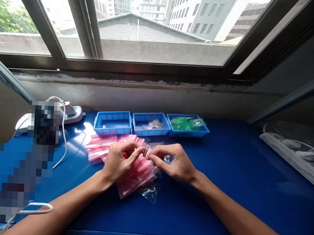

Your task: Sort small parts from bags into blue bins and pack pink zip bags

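Above a pile of pink plastic bags (132, 181), my left hand (123, 161) pinches a small, dark, shiny metal piece (145, 152) between thumb and forefinger. Its exact kind is too small to tell. My right hand (177, 162) is closed in a pinch just to the right of that piece, thumb against fingers; whether anything is between those fingertips I cannot make out. Something red shows by the left fingers. Small clear plastic bags (151, 191) lie under and beside the pink ones, partly hidden by the hands.
Behind the bags stand a blue tray (112, 131) with a few thin pieces, a middle tray (152, 132) with small metal parts and a right tray (189, 133) with green bags. White power strips (74, 115) and cables lie left; another strip (292, 156) sits right on the blue table (229, 191).
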Demonstrator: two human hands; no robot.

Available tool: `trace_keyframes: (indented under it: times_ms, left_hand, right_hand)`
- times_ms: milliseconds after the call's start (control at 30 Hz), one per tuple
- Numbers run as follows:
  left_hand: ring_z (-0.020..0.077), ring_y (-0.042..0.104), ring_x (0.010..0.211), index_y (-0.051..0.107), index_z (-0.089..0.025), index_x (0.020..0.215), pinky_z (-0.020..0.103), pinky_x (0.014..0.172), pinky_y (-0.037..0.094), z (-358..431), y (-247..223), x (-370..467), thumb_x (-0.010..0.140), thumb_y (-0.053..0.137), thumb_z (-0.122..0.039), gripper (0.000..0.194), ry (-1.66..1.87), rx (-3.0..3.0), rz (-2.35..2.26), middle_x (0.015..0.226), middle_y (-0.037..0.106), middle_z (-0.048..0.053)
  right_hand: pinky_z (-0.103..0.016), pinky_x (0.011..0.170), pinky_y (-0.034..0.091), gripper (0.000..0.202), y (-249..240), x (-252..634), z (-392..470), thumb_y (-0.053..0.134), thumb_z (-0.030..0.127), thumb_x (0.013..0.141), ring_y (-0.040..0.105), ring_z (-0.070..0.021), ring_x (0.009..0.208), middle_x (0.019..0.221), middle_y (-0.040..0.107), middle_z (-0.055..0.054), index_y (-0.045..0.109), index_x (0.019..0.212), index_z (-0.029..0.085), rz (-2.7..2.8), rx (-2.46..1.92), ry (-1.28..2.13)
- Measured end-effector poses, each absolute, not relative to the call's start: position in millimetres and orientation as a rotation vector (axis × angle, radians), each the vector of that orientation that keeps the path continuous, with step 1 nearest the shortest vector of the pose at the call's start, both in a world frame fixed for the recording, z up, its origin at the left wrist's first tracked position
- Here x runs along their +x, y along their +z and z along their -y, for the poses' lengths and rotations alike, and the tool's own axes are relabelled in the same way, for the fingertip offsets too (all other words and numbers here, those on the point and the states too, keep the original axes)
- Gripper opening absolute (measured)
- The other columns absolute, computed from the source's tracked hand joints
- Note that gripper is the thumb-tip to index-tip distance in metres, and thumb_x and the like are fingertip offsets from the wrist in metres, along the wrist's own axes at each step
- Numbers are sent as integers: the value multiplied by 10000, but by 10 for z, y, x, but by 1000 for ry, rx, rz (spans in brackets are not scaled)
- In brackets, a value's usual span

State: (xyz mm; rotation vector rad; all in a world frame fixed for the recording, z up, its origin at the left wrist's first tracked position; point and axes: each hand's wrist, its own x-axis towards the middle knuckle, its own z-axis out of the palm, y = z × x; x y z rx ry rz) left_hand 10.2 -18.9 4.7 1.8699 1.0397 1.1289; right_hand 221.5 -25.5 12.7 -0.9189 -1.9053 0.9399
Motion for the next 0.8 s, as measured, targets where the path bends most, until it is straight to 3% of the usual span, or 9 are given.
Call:
trace_keyframes:
  times_ms: [167, 367, 467, 600, 800]
  left_hand:
    - [90, 468, 450, 673, -153, 1040, 199, 466, 387, 176, 46, 127, 1052, 551, -408, 283, 1139, 1564, -945, 562, 549, -59]
    - [100, 486, 471, 665, -153, 1019, 208, 493, 412, 195, 76, 144, 1053, 534, -392, 274, 1115, 1529, -948, 570, 564, -49]
    - [110, 502, 488, 669, -156, 1005, 218, 511, 423, 209, 88, 147, 1045, 539, -373, 256, 1114, 1552, -957, 573, 562, -47]
    - [121, 523, 515, 670, -154, 990, 232, 533, 430, 206, 80, 143, 1042, 541, -363, 251, 1097, 1595, -963, 591, 573, -36]
    - [135, 543, 530, 666, -149, 979, 249, 548, 430, 201, 51, 141, 1037, 542, -365, 256, 1046, 1645, -970, 607, 569, -27]
  right_hand:
    - [-219, 413, 451, 277, 91, 2282, 134, 716, 406, 934, 596, -117, 432, 599, 684, -7, 759, 810, 162, 1510, -1020, 1190]
    - [-218, 392, 422, 416, 6, 2361, -77, 790, 566, 842, 590, -115, 470, 721, 724, -32, 765, 972, 172, 1180, -1084, 1192]
    - [-235, 414, 433, 466, 38, 2438, -84, 753, 554, 873, 601, -124, 495, 791, 744, -45, 751, 1140, 172, 1303, -1139, 1161]
    - [-257, 484, 433, 342, 129, 2602, -37, 729, 446, 904, 560, -130, 513, 695, 704, -21, 797, 1100, 174, 1894, -1292, 989]
    - [-284, 653, 472, 366, 149, 2628, -7, 809, 354, 844, 638, -182, 718, 891, 758, -58, 808, 1177, 200, 2434, -1405, 715]
